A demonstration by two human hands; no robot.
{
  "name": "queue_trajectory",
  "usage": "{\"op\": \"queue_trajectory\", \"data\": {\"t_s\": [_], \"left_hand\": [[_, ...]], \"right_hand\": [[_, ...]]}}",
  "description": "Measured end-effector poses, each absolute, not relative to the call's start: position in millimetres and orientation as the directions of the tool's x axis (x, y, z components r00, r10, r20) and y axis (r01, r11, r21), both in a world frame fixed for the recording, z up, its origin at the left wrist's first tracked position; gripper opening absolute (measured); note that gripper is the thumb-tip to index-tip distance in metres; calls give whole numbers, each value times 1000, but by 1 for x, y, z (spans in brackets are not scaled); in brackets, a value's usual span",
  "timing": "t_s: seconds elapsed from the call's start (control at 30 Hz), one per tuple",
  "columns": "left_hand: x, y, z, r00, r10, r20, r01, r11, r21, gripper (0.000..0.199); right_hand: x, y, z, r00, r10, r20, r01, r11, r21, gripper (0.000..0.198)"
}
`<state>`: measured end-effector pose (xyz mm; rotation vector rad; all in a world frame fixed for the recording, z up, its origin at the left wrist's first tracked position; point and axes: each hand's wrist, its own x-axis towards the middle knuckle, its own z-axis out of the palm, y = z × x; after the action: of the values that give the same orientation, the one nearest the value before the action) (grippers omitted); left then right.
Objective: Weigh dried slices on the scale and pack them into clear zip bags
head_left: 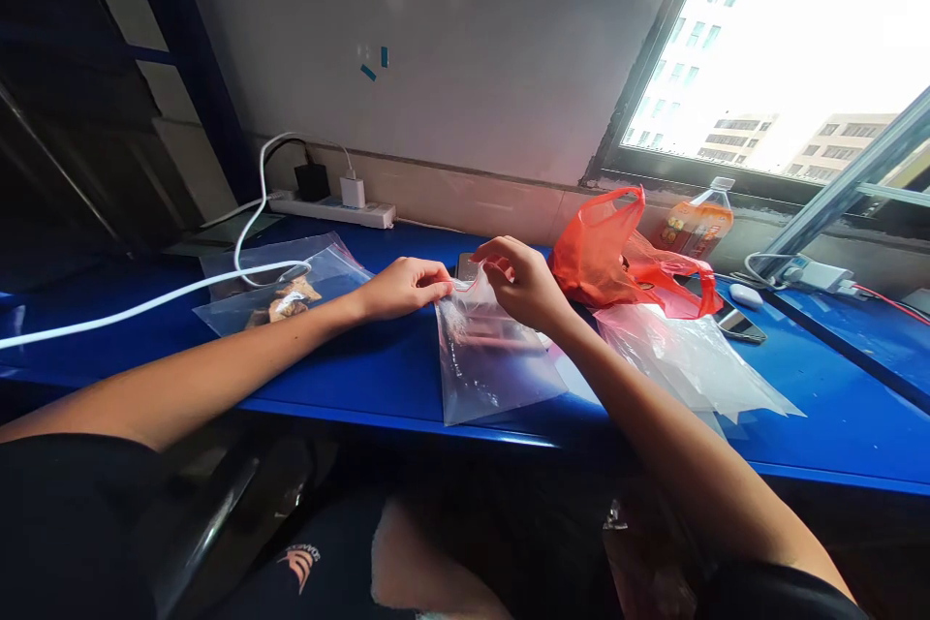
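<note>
A clear plastic zip bag (pixel 501 383) lies on the blue table (pixel 349 358) in front of me, its top edge lifted between my hands. My left hand (pixel 407 289) pinches the left corner of that edge between thumb and fingers. On the other side, my right hand (pixel 524 283) has its fingers bent down and closed on the edge, with the bag's lip drawn up towards them. Part of the opening is hidden behind the right fingers. Nearest to my left forearm are flat clear bags (pixel 330 269) with brown pieces (pixel 296 298) in or under them.
A red plastic bag (pixel 600 247) stands right of my hands, beside more clear bags (pixel 675 354), a phone (pixel 741 322) and a white mouse (pixel 746 295). Behind is an orange-labelled bottle (pixel 697 223). A white cable (pixel 145 310) runs left from the power strip (pixel 326 210).
</note>
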<state>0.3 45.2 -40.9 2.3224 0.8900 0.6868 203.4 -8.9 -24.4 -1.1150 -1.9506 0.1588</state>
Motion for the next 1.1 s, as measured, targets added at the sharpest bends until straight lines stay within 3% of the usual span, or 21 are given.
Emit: {"op": "queue_trajectory", "data": {"t_s": [0.77,1.1], "left_hand": [[1,45,-41,661,704,260,410,-629,661,31],[2,36,-31,690,665,286,442,-700,561,31]], "right_hand": [[203,-9,-24,-239,749,618,635,602,-484,23],[207,-14,-23,-284,721,632,621,640,-452,22]]}}
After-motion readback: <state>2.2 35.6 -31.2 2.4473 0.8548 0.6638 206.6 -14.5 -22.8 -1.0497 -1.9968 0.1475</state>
